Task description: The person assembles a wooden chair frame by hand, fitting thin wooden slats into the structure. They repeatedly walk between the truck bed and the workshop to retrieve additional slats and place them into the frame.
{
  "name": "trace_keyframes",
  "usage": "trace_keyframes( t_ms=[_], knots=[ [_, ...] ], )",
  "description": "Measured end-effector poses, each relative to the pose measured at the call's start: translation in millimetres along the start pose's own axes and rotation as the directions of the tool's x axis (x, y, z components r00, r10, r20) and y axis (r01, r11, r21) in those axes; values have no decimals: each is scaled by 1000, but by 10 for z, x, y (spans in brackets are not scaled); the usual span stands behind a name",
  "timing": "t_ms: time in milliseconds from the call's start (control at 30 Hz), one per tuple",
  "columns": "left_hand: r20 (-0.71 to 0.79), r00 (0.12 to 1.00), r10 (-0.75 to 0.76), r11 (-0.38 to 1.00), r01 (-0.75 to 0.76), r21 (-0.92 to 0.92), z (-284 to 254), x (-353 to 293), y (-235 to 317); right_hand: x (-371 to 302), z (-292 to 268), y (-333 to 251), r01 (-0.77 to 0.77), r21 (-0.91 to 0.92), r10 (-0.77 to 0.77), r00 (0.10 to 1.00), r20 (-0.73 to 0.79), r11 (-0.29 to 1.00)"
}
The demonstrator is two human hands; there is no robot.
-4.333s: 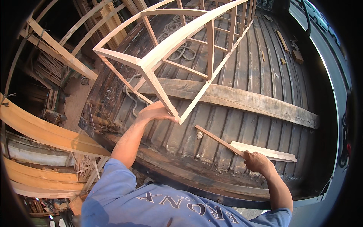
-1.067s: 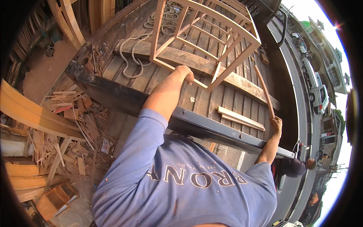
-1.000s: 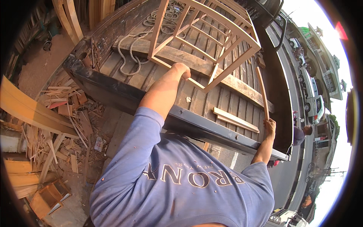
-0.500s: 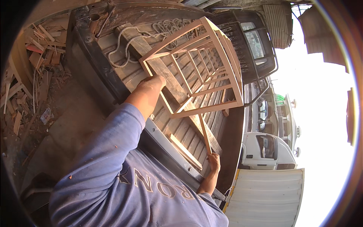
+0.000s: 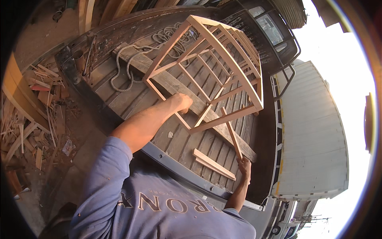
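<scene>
A long, open frame of pale wooden strips (image 5: pixel 229 116) stands on the truck bed, its near end toward me. My left hand (image 5: pixel 181 102) is closed around the near rail of this frame, between its two corners; the fingertips are partly hidden. My right hand (image 5: pixel 244 167) grips the lower end of a loose wooden strip (image 5: pixel 234 137). The strip slants up and away, and its upper end crosses in front of the frame's right-hand near rail. Two short wooden pieces (image 5: pixel 215 164) lie on the bed between my arms.
A weathered plank (image 5: pixel 131 55) runs across the ribbed truck bed (image 5: pixel 165 137) beneath the frame. Tangled rope (image 5: pixel 171 38) lies at the far left. The lowered tailgate edge (image 5: pixel 175 163) is close to my body. Wood scraps (image 5: pixel 38 115) cover the ground leftward; a white box truck (image 5: pixel 314 139) stands right.
My view has turned, so the scene sits differently. The upper end of the loose strip now overlaps the frame's rail in front; before, it ended below that rail. Both hands keep their hold.
</scene>
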State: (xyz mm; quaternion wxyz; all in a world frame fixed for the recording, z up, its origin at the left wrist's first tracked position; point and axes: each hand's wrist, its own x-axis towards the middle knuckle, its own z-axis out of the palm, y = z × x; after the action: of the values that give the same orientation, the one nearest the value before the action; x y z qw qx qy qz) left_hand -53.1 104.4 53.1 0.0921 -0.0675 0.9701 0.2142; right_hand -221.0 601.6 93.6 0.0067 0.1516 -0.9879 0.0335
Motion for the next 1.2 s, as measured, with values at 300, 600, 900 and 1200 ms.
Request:
trace_keyframes(
  t_ms=[300, 600, 900, 1200],
  knots=[
    [-447, 773, 450, 720, -610, -330, -114, -285, 783, 127, -209, -108, 41, 108, -24, 988, -150, 993],
    [-485, 818, 309, 757, -520, -395, 128, -21, 923, 156, -317, 251, -61, 238, 112, 972, -207, 969],
    [-222, 961, 164, 885, -243, -396, 399, 235, 1084, 121, -362, 298, -85, 569, 257, 939, -229, 818],
    [-200, 967, 160, 879, -232, -416, -211, 254, 1339, -38, -357, -221, 50, 896, -202, 978, 45, 441]
  ],
)
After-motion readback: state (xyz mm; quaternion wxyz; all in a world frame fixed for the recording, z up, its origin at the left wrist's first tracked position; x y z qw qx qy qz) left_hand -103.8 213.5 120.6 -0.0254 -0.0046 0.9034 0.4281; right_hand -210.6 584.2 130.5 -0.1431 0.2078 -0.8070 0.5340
